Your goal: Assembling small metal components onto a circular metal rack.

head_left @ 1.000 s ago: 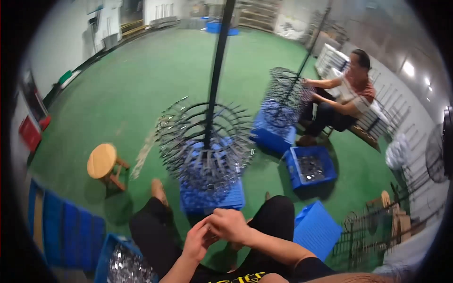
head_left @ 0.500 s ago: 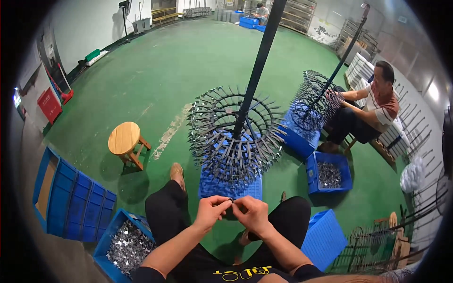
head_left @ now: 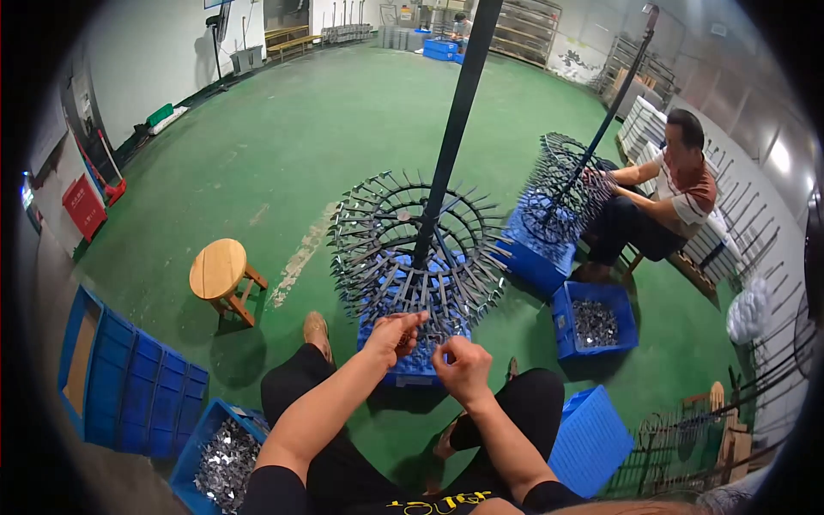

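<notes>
Before me a round black rack (head_left: 421, 257), with rings of outward prongs around a tall pole, stands over a blue crate (head_left: 415, 371). Small shiny metal pieces sit on many of its prongs, mostly on the left side. My left hand (head_left: 395, 335) reaches to the rack's near lower prongs, its fingers pinched; whatever they hold is too small to make out. Slightly lower and to the right, my right hand (head_left: 463, 367) is closed with thumb and fingertips together near the prongs. Any piece in it is hidden.
At lower left is a blue bin of small metal pieces (head_left: 225, 463), beside stacked blue crates (head_left: 137, 378). A wooden stool (head_left: 219, 269) stands left. On the right, a seated co-worker (head_left: 665, 193) handles another rack (head_left: 566, 184), near a blue bin (head_left: 596, 324) of pieces.
My hands were together in front of the rack. They have moved apart and forward, the left one up to the lower prongs. The view has shifted slightly.
</notes>
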